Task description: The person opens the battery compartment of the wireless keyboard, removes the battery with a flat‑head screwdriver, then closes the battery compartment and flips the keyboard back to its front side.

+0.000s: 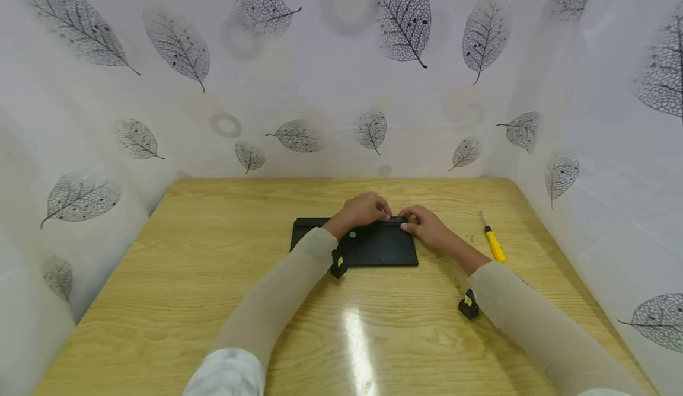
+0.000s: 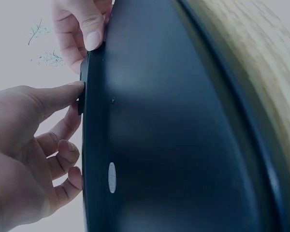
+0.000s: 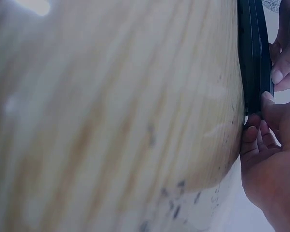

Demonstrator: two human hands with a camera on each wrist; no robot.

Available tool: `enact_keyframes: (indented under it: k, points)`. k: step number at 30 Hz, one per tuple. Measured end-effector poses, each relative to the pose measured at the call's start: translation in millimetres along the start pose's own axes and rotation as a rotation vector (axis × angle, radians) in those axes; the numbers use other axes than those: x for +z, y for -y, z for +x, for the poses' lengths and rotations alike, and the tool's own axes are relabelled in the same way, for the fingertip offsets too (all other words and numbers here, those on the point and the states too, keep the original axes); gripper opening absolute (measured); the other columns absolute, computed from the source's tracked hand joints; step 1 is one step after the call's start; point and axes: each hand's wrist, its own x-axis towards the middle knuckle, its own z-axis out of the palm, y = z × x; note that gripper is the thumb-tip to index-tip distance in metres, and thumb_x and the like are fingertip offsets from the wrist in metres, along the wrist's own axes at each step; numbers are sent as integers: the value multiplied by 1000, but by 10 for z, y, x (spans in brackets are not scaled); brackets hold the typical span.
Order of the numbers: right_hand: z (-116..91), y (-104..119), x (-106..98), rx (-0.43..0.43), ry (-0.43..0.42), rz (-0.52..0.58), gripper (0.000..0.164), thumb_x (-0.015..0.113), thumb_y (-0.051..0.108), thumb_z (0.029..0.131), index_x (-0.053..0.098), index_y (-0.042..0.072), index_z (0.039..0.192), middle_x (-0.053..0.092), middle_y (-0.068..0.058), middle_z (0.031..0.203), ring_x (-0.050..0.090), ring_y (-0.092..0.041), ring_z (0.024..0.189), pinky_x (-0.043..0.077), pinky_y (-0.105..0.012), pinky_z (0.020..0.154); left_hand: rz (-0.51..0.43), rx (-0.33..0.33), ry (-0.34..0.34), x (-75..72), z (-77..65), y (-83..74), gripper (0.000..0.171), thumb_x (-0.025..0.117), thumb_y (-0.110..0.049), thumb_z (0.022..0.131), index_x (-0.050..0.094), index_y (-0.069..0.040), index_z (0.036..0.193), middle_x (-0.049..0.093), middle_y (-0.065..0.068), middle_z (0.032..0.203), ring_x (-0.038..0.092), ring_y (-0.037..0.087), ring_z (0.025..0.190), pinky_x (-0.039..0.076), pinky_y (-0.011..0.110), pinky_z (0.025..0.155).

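A flat black rectangular panel (image 1: 381, 252) with a raised ridge along its far edge lies on the table. Near the ridge is a small round silver disc (image 2: 112, 178). My left hand (image 1: 365, 208) reaches over the panel; its thumb and forefinger pinch a thin black piece (image 2: 81, 99) at the far edge, while the other fingers curl loosely. Close beside it, my right hand (image 1: 428, 227) grips the far right corner, thumb (image 3: 268, 98) on the ridge and fingers curled beneath. In the left wrist view the right thumb (image 2: 93, 40) presses the same edge.
To the right on the wooden table (image 1: 213, 301) lies a screwdriver (image 1: 494, 245) with a yellow handle. Dark specks (image 3: 176, 203) mark the tabletop near the right hand. A leaf-patterned curtain (image 1: 320, 88) hangs behind and along the sides of the table.
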Motion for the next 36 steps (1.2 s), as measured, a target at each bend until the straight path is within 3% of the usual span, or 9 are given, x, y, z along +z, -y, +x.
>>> enact_keyframes:
  k: [10,19,28,36]
  points:
    - [-16,18,-3,-8,-7,-26,28,60,12,102,61,4,128,55,-18,120,50,-24,86,41,-38,79,46,42,76,-35,-6,-28,15,68,-26,97,79,-23,106,73,-9,103,63,10,86,50,37,86]
    - [-1,32,8,-10,-16,-51,27,60,11,102,62,2,127,56,-19,119,51,-24,84,42,-38,77,156,15,28,13,-24,-58,11,67,-32,98,76,-28,102,70,-12,98,61,11,83,47,42,84]
    - [28,20,19,1,-24,-69,29,60,13,102,62,3,129,57,-18,119,52,-23,83,42,-37,76,114,1,-10,-6,-42,-38,14,64,-32,100,75,-29,108,71,-9,111,63,12,95,45,48,94]
    - [2,40,26,20,-21,-43,29,60,12,102,61,2,130,56,-18,121,54,-24,87,44,-38,77,60,6,-6,-2,-40,-28,12,65,-29,100,76,-26,104,71,-9,104,62,12,92,42,50,97]
